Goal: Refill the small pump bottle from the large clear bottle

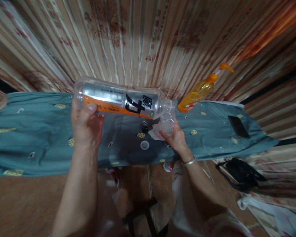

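Note:
My left hand [86, 126] grips a large clear plastic bottle [118, 98] with an orange and silver label, held on its side above the table. The bottle's open mouth tilts down into a small clear cup [168, 121]. My right hand [175, 138] holds that cup near its base, just above the blue-green tablecloth [34, 138]. A white round cap [144, 144] and a small black cap [144, 127] lie on the cloth between my hands. Something white and crumpled lies under the cup.
An orange pump bottle [199, 92] lies tilted at the table's back right. A black phone [238, 126] rests on the cloth at the right. A striped curtain hangs behind the table. A black bag [241, 172] lies on the floor at the right.

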{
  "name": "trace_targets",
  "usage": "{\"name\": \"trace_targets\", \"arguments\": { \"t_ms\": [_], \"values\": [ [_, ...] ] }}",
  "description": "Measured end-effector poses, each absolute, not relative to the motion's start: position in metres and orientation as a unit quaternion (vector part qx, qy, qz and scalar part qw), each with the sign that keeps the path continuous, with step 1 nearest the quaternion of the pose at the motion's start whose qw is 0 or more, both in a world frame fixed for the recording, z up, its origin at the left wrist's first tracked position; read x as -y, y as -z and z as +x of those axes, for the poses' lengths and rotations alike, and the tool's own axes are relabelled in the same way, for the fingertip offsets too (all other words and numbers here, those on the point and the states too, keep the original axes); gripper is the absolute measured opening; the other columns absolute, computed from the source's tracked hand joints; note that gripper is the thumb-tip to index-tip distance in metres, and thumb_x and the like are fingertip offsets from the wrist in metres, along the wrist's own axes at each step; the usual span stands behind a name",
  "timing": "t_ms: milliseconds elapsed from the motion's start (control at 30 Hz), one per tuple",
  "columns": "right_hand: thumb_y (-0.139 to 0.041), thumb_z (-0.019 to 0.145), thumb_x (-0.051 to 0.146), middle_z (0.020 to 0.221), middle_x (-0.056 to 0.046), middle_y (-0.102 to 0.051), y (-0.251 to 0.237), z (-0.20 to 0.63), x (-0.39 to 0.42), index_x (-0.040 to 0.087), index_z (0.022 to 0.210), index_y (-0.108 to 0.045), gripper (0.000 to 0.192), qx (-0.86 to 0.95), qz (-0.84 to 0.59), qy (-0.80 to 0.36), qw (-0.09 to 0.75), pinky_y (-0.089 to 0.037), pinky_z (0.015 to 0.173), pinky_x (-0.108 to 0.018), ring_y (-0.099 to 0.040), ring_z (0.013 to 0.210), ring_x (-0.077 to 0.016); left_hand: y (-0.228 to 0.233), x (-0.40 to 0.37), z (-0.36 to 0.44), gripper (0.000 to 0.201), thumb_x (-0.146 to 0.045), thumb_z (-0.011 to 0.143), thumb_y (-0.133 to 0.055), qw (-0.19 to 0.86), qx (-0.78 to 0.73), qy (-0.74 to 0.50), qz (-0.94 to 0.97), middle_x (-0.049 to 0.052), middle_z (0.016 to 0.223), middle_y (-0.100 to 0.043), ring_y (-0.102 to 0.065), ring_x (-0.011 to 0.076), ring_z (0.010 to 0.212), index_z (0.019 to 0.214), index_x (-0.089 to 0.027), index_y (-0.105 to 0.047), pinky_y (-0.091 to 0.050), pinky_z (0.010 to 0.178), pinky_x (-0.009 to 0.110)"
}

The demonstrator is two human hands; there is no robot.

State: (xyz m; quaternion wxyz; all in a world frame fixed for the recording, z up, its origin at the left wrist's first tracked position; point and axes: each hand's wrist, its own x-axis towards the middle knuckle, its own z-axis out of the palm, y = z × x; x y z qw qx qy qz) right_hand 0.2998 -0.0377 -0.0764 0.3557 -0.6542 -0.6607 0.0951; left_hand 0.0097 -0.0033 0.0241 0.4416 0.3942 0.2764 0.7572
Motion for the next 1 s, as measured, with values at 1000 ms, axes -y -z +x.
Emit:
{"name": "trace_targets", "arguments": {
  "t_ms": [1000],
  "values": [
    [-0.070, 0.079, 0.050, 0.125, -0.019, -0.069, 0.0790, 0.3007, 0.0365, 0.013, 0.141, -0.045, 0.077, 0.665, -0.648, -0.087, 0.361, -0.057, 0.093, -0.053, -0.070, 0.110, -0.0350, -0.0228, 0.0023, 0.0078, 0.031, -0.028, 0.056, -0.085, 0.443, -0.271, -0.760, 0.390, 0.001, 0.084, -0.065, -0.065, 0.0193, 0.087, 0.083, -0.026, -0.071, -0.043, 0.048, 0.019]
  ]
}}
